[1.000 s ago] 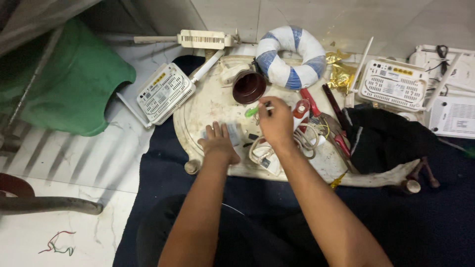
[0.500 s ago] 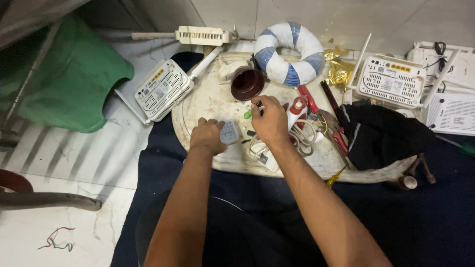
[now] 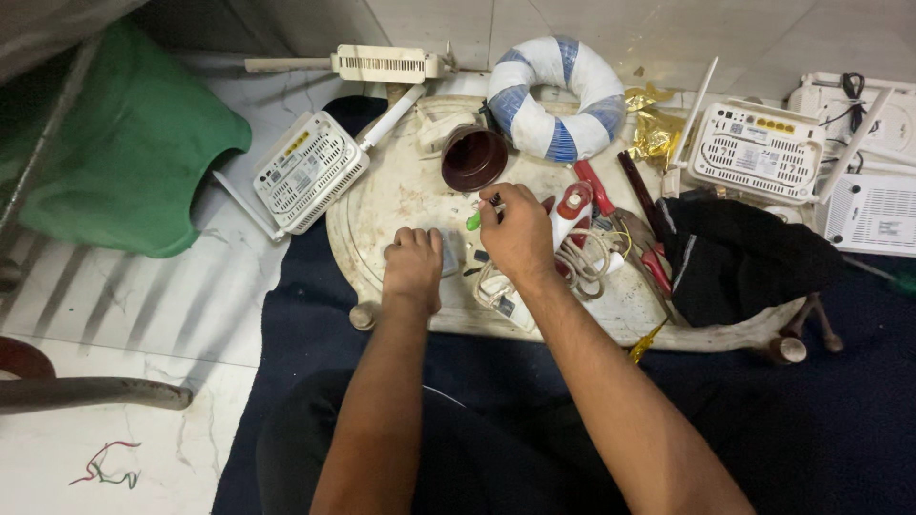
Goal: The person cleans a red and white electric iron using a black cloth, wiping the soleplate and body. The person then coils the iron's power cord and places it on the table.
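L hand (image 3: 413, 264) now nearer brown cup (image 3: 473, 158)

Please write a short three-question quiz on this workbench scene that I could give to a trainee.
1. True or false: the left hand rests closed on a small grey part on the round white table.
2. What does the right hand pinch? A) a green-handled tool B) the brown cup C) the black cloth
3. Which striped thing lies behind the cup?

Key: 1 true; 2 A; 3 the blue and white ring.
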